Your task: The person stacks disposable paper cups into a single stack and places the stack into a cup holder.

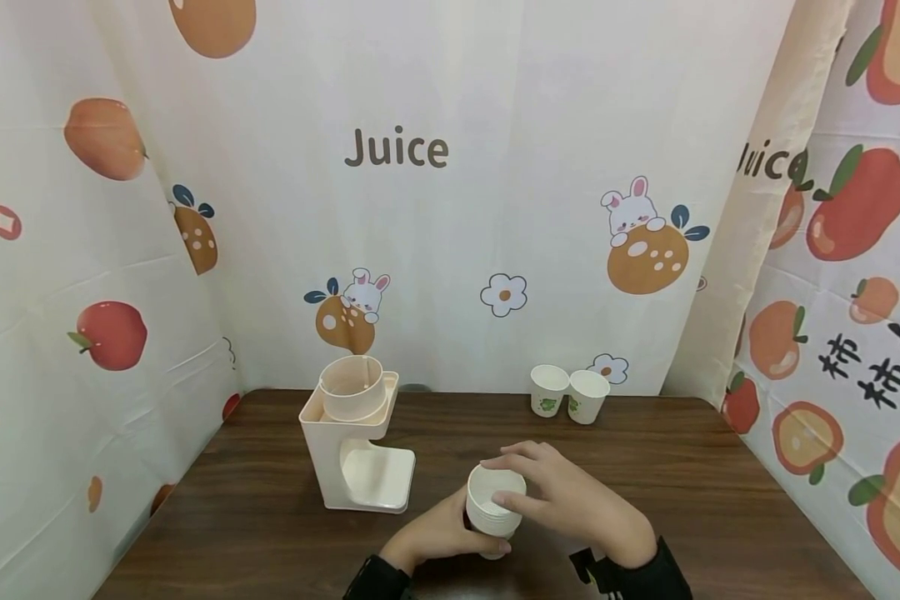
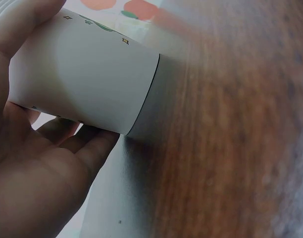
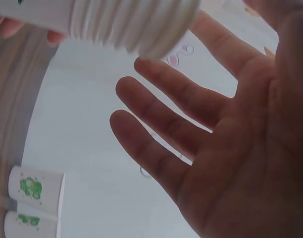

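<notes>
A stack of white paper cups (image 1: 492, 518) stands near the front of the table, its several nested rims uppermost. My left hand (image 1: 444, 530) grips the stack low on its side, thumb in front and fingers behind. In the left wrist view, the lowest cup (image 2: 92, 74) shows a plain wall with small printed marks, its base close over the wood. My right hand (image 1: 558, 493) is spread at the top of the stack, thumb and fingers about the opening. From the right wrist, its fingers (image 3: 156, 153) look extended, close to the stacked rims (image 3: 134, 22).
To the left is a cream stand (image 1: 328, 467) with a round cup-like holder (image 1: 351, 392) on top and a flat foot. Two paper cups with green prints, a left one (image 1: 548, 388) and a right one (image 1: 588, 397), stand side by side at the table's back edge, before a fruit-printed curtain (image 1: 450, 225).
</notes>
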### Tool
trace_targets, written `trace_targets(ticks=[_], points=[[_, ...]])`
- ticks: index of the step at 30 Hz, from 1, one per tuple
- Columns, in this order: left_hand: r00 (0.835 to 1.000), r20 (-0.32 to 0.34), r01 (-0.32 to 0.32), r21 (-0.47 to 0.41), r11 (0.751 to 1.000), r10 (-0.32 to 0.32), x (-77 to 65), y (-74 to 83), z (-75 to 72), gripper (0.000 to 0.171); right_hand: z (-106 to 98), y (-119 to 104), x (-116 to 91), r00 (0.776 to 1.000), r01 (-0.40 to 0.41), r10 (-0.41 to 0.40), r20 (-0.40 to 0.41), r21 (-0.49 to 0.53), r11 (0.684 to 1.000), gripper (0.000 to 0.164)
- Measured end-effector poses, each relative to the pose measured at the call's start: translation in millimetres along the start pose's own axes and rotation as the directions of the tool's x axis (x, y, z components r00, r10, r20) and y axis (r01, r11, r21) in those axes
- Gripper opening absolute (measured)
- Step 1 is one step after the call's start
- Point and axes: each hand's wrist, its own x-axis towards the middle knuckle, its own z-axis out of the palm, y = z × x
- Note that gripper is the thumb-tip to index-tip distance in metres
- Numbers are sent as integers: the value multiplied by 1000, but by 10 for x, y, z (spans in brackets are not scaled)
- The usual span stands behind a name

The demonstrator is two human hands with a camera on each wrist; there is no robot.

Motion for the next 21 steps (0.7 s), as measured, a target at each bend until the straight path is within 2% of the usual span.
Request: trace_targets(ticks=[12, 21], points=[[1000, -19, -15, 33, 999, 16, 18, -23, 4, 74, -188, 257, -136, 992, -90, 90, -84, 5, 996, 39], [1000, -9, -21, 18, 1000, 21, 32, -35, 5, 74, -236, 378, -180, 989, -124, 126, -83, 18, 992, 39]])
